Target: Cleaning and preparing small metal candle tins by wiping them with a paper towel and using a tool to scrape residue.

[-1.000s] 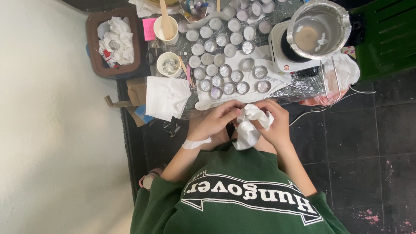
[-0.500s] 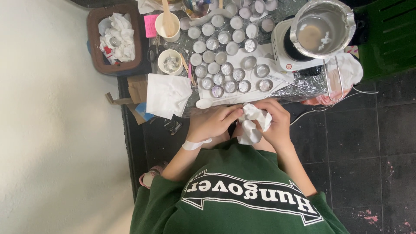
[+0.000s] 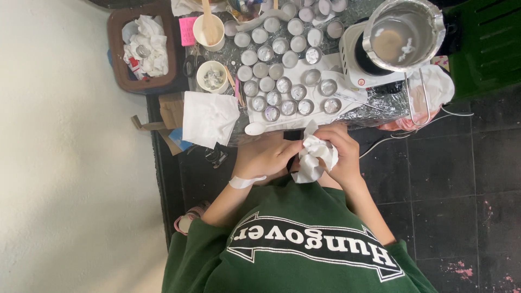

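Note:
My left hand (image 3: pixel 264 156) and my right hand (image 3: pixel 341 153) are pressed together just below the table edge, above my green sweatshirt. Both grip a crumpled white tissue (image 3: pixel 315 157), which bulges out between the fingers. A small dark gap shows between the hands; I cannot tell if something is wrapped inside the tissue. A white band circles my left wrist. Several small round metal cups (image 3: pixel 287 87) stand in rows on the foil-covered table (image 3: pixel 380 106) right above my hands. A white spoon (image 3: pixel 258 128) lies at the near edge.
A folded white napkin (image 3: pixel 209 118) hangs over the table's left corner. Two paper cups (image 3: pixel 210 76) stand behind it. A brown bin (image 3: pixel 116 54) holds crumpled tissues at far left. A metal pot (image 3: pixel 404 32) sits on a white base at right. Dark floor tiles lie below.
The hands stay together around the tissue; the tissue has been squeezed and turned slightly between the fingers. Nothing on the table has moved.

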